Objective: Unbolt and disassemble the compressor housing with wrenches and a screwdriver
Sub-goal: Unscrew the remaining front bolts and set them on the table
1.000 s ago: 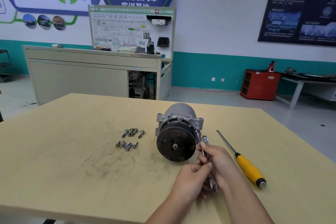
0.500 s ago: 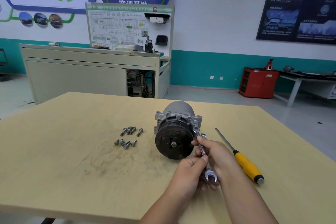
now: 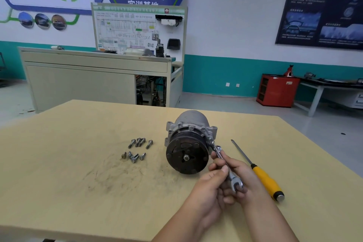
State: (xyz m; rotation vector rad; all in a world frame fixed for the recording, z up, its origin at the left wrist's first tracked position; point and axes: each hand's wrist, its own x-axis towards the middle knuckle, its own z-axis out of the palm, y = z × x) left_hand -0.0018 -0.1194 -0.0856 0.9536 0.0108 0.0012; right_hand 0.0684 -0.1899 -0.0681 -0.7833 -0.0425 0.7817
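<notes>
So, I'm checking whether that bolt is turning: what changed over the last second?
The wrench handle swung slightly right, counterclockwise, ring end kept on the compressor flange. The left hand and right hand still grip it. Loose bolts, screwdriver and compressor stayed put.

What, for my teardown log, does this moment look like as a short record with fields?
compressor: rests on the table, pulley face toward the camera
wrench: far end at a flange bolt on the side nearest the screwdriver
left hand: pinches the wrench shaft
right hand: holds the wrench from beneath
screwdriver: yellow handle, lying untouched on the table beside the right hand
loose bolts: two small clusters on the table, on the compressor's other side
</notes>
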